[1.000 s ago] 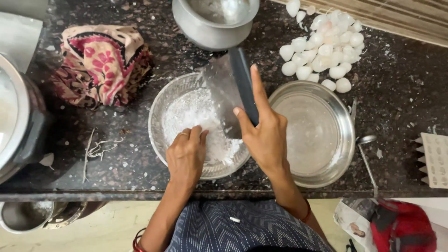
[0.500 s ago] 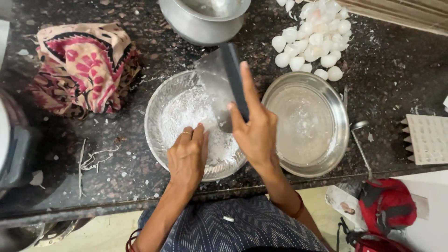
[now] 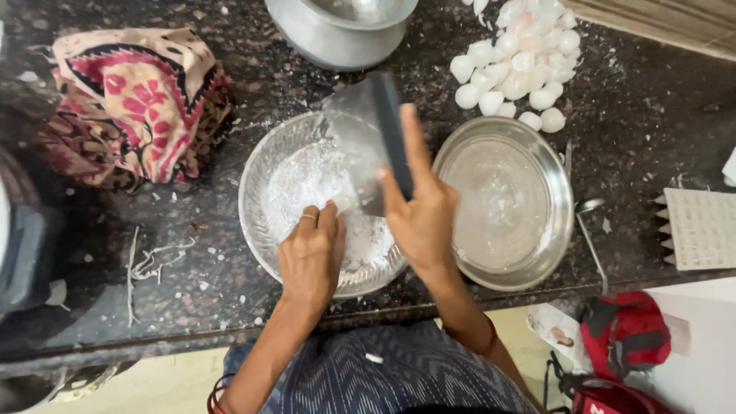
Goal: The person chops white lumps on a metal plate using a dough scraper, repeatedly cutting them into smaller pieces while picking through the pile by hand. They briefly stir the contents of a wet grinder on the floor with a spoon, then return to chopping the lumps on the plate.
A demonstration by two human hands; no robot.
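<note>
A small printed packet [image 3: 563,333], whitish with a picture on it, lies on the floor at lower right, just beside a red bag [image 3: 625,333]; it may be a paper wrapper.

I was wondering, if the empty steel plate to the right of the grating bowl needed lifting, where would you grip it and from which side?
Probably by the raised rim of the steel plate, from its right or near edge. The rim flares upward, so fingers could hook under it. The right hand crowds its left edge and a spoon lies close beside the right.

Patterned cloth [image 3: 134,103], white pieces [image 3: 517,61], metal pot [image 3: 341,31] on the counter [image 3: 652,115].
</note>
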